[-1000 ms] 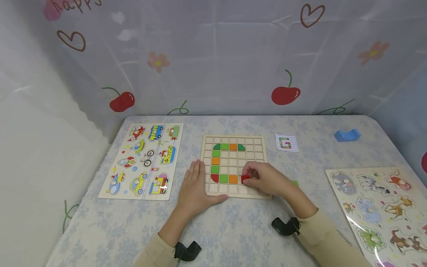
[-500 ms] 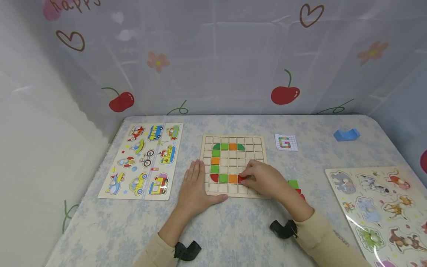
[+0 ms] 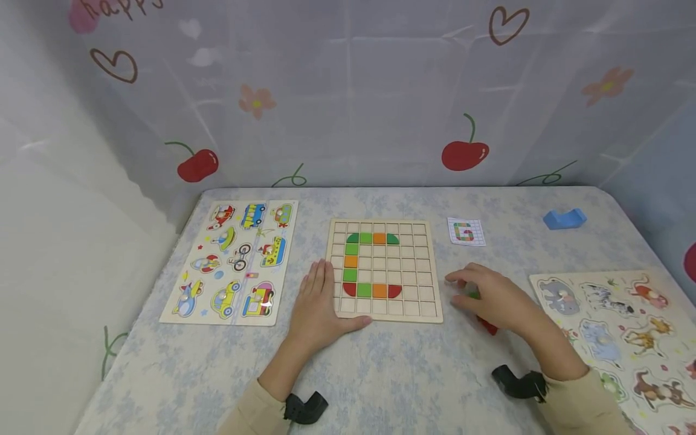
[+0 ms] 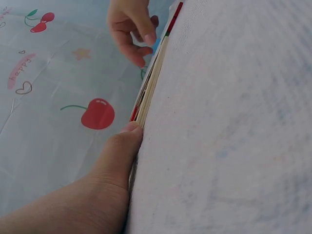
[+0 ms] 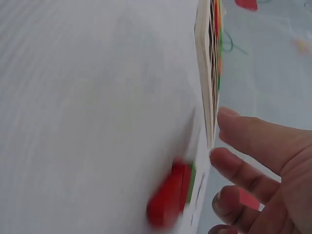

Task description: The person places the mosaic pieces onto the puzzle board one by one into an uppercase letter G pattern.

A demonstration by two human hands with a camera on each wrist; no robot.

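A square wooden grid board [image 3: 413, 266] lies mid-table. Green, orange and red tiles form a C shape on it, ending at lower right in a rounded red tile [image 3: 394, 291]. My left hand [image 3: 315, 308] rests along the board's left edge, fingers straight, thumb at the near edge. To the right of the board, my right hand [image 3: 495, 299] hovers by loose tiles with its fingers apart and nothing between them. A red tile [image 3: 487, 326] peeks out under that hand; the right wrist view shows blurred red pieces [image 5: 165, 202] beside a green tile [image 5: 191, 181].
At left lies a vehicle puzzle board [image 3: 234, 263]. An animal puzzle board [image 3: 620, 326] sits at right, partly under the right forearm. Behind the right hand are a small pattern card [image 3: 466, 232] and a blue block with a curved top [image 3: 565, 219].
The right hand has set the red tile into the bottom row, let go, and moved right to the loose tiles. My left hand has stayed on the board.
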